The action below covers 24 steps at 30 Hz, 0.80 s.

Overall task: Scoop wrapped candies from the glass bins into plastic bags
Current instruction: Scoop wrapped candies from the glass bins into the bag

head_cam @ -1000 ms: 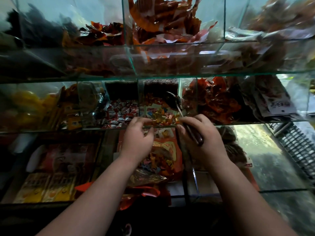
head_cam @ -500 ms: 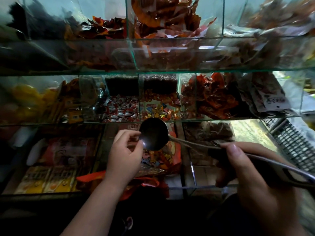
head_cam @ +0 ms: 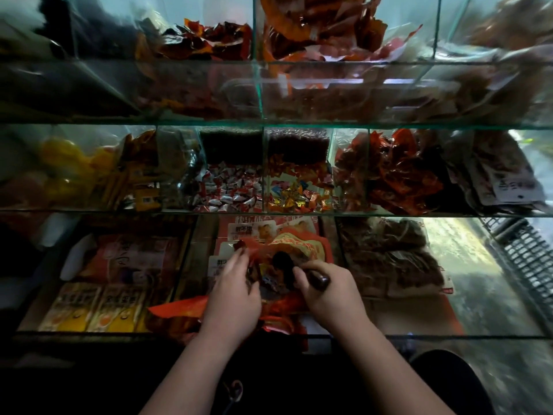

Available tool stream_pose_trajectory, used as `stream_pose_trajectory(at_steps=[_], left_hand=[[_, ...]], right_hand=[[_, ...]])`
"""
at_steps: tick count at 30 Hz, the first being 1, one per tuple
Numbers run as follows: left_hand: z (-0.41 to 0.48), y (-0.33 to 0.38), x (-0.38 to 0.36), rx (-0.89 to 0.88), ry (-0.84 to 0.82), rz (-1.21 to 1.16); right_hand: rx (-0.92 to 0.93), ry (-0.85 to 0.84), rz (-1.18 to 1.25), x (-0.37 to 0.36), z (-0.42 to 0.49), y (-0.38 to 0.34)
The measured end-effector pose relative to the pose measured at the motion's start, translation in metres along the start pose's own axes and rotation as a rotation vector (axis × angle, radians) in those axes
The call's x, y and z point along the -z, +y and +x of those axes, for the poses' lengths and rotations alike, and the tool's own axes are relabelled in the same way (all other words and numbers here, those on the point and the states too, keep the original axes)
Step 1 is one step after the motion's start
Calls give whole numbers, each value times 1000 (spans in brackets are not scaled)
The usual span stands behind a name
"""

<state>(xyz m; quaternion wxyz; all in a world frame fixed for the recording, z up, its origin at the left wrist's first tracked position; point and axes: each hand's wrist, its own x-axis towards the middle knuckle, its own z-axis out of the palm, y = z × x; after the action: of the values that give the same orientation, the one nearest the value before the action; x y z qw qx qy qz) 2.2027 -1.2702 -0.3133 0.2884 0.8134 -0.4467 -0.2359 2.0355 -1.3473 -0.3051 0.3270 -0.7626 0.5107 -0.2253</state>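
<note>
vs 0.5 s ago: scoop [head_cam: 282, 262] lowered, bowl now inside orange bag [head_cam: 299, 244], near centre bin [head_cam: 187, 259]. long axis approx l-r, bowl points left. right hand [head_cam: 329, 298] grips handle; left hand [head_cam: 232, 295] holds bag rim.

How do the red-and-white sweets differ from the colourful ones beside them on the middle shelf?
The red-and-white sweets show only those two colours; the colourful sweets mix gold, orange and blue wrappers. The red-and-white sweets lie left of the glass divider, the colourful sweets right of it. Both are small wrapped pieces in neighbouring bins on one shelf.
</note>
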Motion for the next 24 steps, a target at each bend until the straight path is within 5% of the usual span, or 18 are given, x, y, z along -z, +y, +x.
stream_pose_trajectory(at_steps=[8, 15, 19, 21, 24], left_hand=[[-5, -7, -10, 37, -13, -64], [-9, -3, -4, 43, 60, -118], [-18, 5, -6, -281, 326, -113], [-17, 11, -13, -392, 253, -71], [-6, 18, -27, -262, -16, 60]], right_hand=[[-272, 207, 557, 12, -7, 12], [-403, 418, 641, 41, -30, 14], [-351, 504, 627, 58, -39, 11], [-313, 519, 632, 65, -41, 6], [-292, 556, 664, 78, -45, -3]])
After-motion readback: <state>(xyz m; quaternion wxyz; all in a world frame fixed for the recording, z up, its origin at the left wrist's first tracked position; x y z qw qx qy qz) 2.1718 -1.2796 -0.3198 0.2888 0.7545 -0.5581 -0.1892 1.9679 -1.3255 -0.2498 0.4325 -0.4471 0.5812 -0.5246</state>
